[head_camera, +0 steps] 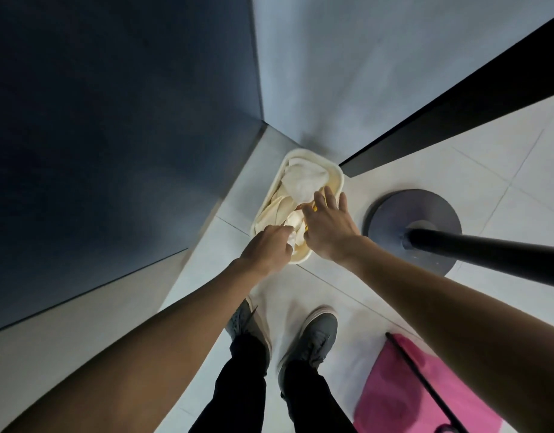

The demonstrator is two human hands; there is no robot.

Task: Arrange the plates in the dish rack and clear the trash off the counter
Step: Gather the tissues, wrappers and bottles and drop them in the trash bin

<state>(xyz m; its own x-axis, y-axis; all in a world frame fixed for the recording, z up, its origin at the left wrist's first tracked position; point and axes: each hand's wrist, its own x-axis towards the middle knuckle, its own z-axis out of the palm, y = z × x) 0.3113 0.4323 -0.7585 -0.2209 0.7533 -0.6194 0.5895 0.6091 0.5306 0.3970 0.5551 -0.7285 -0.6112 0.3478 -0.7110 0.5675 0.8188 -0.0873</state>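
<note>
**Both hands over the bin**

The left hand (pixel 267 246) is curled into a loose fist above the near end of the bin (pixel 337 174), its fingers pinched shut on a small white wad of tissue (pixel 290 237) that sticks out past the knuckles. The right hand (pixel 327 228) hangs palm down over the bin's right rim with fingers spread wide and almost straight; the fingertips (pixel 320 195) reach the crumpled paper inside, though whether they press on it or only hover cannot be told. It grips nothing that shows.

The bin is a cream, rounded-rectangle tub standing on the tiled floor (pixel 456 182), tucked into the corner where a dark cabinet (pixel 113 120) meets a pale wall (pixel 363 73). It is heaped with trash: a big crumpled white sheet (pixel 303 181) at the far end, folded cream wrappers (pixel 274 209) toward the left, and a sliver of yellow under the right hand. Its long axis runs from the person's feet up and to the right, toward the corner.

Grey shoes (pixel 316 335) stand just below the bin. A round stand base (pixel 391 220) sits to the right, and a pink bag (pixel 400 389) lies lower right.
</note>
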